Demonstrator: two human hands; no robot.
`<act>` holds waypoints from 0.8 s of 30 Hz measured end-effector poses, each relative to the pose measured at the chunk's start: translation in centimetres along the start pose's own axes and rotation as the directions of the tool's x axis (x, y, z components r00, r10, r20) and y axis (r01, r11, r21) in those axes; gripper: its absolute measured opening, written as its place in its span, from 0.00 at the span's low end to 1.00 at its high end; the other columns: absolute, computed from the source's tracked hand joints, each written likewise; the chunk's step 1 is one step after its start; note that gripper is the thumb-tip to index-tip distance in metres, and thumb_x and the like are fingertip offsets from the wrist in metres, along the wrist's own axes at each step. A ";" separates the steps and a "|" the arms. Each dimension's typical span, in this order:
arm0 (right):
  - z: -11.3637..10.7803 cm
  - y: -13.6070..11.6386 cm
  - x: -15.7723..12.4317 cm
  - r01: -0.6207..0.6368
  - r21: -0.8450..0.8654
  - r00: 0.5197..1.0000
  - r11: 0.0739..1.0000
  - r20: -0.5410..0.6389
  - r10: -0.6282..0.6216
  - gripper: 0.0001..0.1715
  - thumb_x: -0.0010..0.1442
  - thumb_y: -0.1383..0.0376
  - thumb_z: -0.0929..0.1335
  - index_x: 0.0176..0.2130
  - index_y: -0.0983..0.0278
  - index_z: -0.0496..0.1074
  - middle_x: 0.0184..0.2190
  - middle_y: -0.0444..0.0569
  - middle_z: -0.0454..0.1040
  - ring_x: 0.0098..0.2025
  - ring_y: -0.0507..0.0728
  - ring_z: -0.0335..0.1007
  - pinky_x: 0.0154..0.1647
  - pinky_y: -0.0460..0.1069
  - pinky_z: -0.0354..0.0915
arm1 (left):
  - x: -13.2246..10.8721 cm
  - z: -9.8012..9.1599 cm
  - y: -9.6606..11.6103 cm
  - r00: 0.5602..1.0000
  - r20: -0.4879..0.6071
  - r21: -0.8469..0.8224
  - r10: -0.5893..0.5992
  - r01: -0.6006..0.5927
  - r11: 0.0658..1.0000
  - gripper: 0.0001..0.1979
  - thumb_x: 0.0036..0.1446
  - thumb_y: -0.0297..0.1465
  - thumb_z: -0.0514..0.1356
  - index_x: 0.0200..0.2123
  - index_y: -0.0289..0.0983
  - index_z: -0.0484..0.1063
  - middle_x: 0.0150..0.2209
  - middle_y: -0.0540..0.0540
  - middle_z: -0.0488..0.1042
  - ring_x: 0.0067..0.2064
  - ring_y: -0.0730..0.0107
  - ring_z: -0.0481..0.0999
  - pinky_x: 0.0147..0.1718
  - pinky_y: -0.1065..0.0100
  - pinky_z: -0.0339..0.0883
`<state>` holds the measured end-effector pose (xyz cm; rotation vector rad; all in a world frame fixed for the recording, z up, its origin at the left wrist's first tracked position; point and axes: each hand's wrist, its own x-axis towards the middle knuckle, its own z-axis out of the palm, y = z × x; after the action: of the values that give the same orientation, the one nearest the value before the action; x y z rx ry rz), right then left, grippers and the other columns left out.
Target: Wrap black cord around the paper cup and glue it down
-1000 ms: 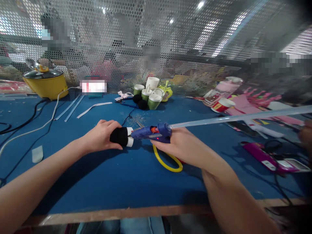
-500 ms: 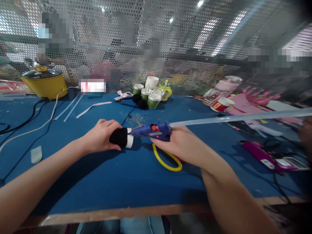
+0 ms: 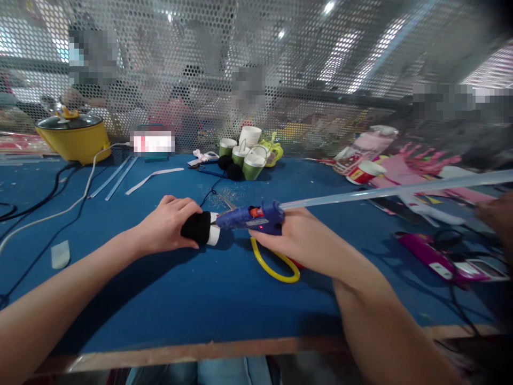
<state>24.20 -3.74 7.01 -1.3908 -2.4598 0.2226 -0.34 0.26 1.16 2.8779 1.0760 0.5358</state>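
My left hand is wrapped round a paper cup lying on its side, with a black covering round most of it and a white band bare at the right end. In my right hand is a blue hot glue gun, its nozzle pointing left and at the edge of the black covering. Whether the tip touches cannot be told. A long clear glue stick runs out of the gun's back toward the right. Below the gun lies a yellow loop handle, partly hidden by my right hand.
Green-wrapped cups and black yarn balls stand at the back. A yellow electric pot is back left, near loose glue sticks. To the right lie a purple device and another person's hand. A mesh panel closes the back.
My hands, the cup and the glue gun have barely shifted. The glue stick's far end has risen slightly, and the other person's hand has come further in from the right.
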 end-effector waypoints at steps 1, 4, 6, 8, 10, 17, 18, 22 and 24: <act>0.0 0.0 0.0 0.001 0.006 1.000 1.000 -0.005 -0.001 0.20 0.53 0.63 0.62 0.15 0.62 0.51 0.12 0.39 0.53 0.16 0.48 0.52 0.19 0.46 0.49 | 0.0 0.0 0.0 1.000 0.000 0.001 -0.001 0.001 1.000 0.26 0.43 0.39 0.66 0.42 0.37 0.59 0.42 0.43 0.70 0.44 0.57 0.71 0.44 0.57 0.56; 0.0 0.0 0.1 -0.004 0.001 1.000 1.000 -0.024 0.004 0.20 0.53 0.64 0.62 0.15 0.62 0.51 0.11 0.39 0.53 0.16 0.48 0.51 0.19 0.46 0.49 | 0.0 0.0 0.0 1.000 0.002 -0.001 -0.009 0.009 1.000 0.26 0.42 0.39 0.66 0.42 0.37 0.59 0.42 0.43 0.71 0.43 0.57 0.71 0.44 0.57 0.56; 0.0 -0.1 0.1 0.001 -0.009 1.000 1.000 -0.021 -0.001 0.20 0.53 0.64 0.62 0.15 0.62 0.51 0.11 0.39 0.53 0.16 0.48 0.51 0.19 0.46 0.48 | 0.0 0.0 0.0 1.000 0.005 -0.004 -0.013 0.013 1.000 0.26 0.43 0.39 0.66 0.42 0.37 0.59 0.42 0.43 0.71 0.43 0.57 0.71 0.44 0.57 0.56; 0.0 -0.1 0.0 0.005 -0.015 1.000 1.000 -0.001 -0.005 0.20 0.53 0.64 0.62 0.15 0.62 0.53 0.11 0.39 0.52 0.16 0.49 0.51 0.19 0.46 0.48 | 0.0 0.0 0.0 1.000 0.006 -0.003 -0.017 0.017 1.000 0.26 0.43 0.40 0.66 0.42 0.37 0.59 0.42 0.43 0.71 0.43 0.57 0.71 0.44 0.57 0.56; -0.1 -0.1 -0.1 0.006 -0.020 1.000 1.000 0.024 -0.005 0.19 0.54 0.64 0.62 0.15 0.63 0.55 0.11 0.39 0.53 0.16 0.49 0.52 0.18 0.46 0.48 | 0.0 0.0 0.0 1.000 0.004 -0.003 -0.022 0.022 1.000 0.26 0.42 0.40 0.66 0.42 0.37 0.59 0.42 0.43 0.71 0.43 0.56 0.71 0.44 0.57 0.56; 0.1 -0.3 -0.5 -0.023 -0.076 0.999 0.997 0.020 0.025 0.19 0.54 0.62 0.63 0.16 0.63 0.56 0.13 0.40 0.59 0.17 0.49 0.56 0.19 0.46 0.50 | 0.1 -0.1 0.0 0.999 0.012 -0.009 -0.041 0.041 0.999 0.26 0.42 0.40 0.66 0.41 0.37 0.60 0.41 0.44 0.71 0.42 0.57 0.72 0.44 0.56 0.56; 0.1 -0.4 -0.6 -0.024 -0.083 0.999 0.996 0.023 0.026 0.19 0.54 0.62 0.63 0.16 0.63 0.55 0.13 0.41 0.59 0.17 0.49 0.56 0.19 0.46 0.50 | 0.1 -0.1 0.0 0.999 0.014 -0.007 -0.042 0.042 0.999 0.26 0.42 0.41 0.66 0.41 0.37 0.60 0.41 0.43 0.71 0.42 0.57 0.72 0.44 0.56 0.56; 0.0 -0.6 -0.6 -0.036 -0.100 0.999 0.994 0.024 0.038 0.21 0.53 0.62 0.63 0.14 0.63 0.53 0.12 0.41 0.59 0.16 0.49 0.55 0.19 0.46 0.50 | 0.1 -0.1 0.0 0.999 0.019 -0.003 -0.042 0.042 0.999 0.27 0.42 0.41 0.66 0.42 0.36 0.60 0.41 0.43 0.71 0.42 0.57 0.72 0.44 0.56 0.56; 0.0 -0.6 -0.6 -0.043 -0.085 0.999 0.995 0.024 0.045 0.20 0.53 0.62 0.63 0.15 0.63 0.54 0.12 0.40 0.58 0.16 0.49 0.55 0.19 0.46 0.50 | 0.1 -0.1 0.1 0.999 0.011 -0.006 -0.040 0.040 0.999 0.26 0.42 0.40 0.66 0.41 0.36 0.60 0.41 0.43 0.71 0.42 0.57 0.72 0.44 0.56 0.57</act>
<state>23.99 -4.54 7.08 -1.4866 -2.4882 0.1490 -0.27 0.27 1.30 2.8435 1.1255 0.5197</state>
